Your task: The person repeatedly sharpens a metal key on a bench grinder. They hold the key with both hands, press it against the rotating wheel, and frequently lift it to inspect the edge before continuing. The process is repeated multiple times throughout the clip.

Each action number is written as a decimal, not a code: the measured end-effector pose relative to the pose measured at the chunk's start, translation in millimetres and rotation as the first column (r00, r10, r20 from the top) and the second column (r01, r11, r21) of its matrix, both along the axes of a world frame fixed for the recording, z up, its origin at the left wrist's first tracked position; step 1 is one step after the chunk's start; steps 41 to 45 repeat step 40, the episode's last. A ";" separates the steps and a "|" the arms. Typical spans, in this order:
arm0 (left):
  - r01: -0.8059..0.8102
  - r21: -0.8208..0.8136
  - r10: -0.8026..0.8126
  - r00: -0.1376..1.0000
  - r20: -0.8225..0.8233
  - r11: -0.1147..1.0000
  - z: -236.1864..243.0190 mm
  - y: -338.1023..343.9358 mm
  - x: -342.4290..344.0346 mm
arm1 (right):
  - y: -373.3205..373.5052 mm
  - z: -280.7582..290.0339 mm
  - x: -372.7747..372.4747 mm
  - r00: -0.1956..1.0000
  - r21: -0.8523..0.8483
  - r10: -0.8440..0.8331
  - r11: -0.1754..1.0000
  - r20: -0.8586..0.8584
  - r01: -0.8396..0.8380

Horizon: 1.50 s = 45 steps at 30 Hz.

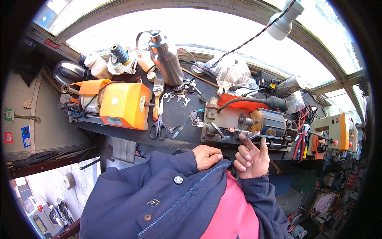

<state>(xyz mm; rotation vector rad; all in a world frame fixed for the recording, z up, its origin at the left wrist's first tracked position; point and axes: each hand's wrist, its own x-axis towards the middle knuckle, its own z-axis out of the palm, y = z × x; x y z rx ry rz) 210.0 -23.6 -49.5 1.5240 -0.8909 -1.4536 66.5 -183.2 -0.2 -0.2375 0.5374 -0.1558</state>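
Observation:
My right hand point(250, 160) is at the front of a key-cutting machine point(272, 121). Its index finger presses against a curved metal lever point(253, 136), the thumb is raised beside the lever, and the other fingers curl into the palm. A small red-headed piece point(231, 129) sits at the machine's clamp, left of that lever. Closed and low in front of my jacket, my left hand point(207, 157) is near the bench's front edge; whatever its fingers hold, if anything, is hidden. Scissors point(158, 128) and several loose keys point(195, 118) lie on the dark bench, left of the machine.
An orange machine point(124, 105) stands at the bench's left, beside a brush point(157, 95) and a steel flask point(167, 63). Pliers point(299, 145) hang at the right, near another machine point(338, 131). A lamp socket point(280, 26) hangs from a twisted cord above.

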 end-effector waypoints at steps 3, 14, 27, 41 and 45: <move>0.001 0.004 -0.001 1.000 -0.007 1.000 1.2 -0.1 0.0 | 0.3 0.5 -0.6 1.000 0.000 0.000 1.000 -0.001 0.000; -0.009 -0.013 0.009 1.000 0.013 1.000 -1.2 0.0 -2.8 | -1.1 0.0 -2.2 1.000 0.000 0.016 1.000 -0.003 -0.016; -0.025 -0.038 0.025 1.000 0.018 0.999 -9.4 -1.1 -7.8 | -2.2 2.6 -1.8 0.999 0.005 0.042 0.999 -0.018 -0.042; -0.028 -0.014 0.028 1.000 -0.010 1.000 -8.8 -2.9 -6.1 | -3.3 0.2 -2.1 0.999 0.003 0.052 0.999 0.003 -0.052; -0.028 -0.014 0.028 1.000 -0.010 1.000 -8.8 -2.9 -6.1 | -3.3 0.2 -2.1 0.999 0.003 0.052 0.999 0.003 -0.052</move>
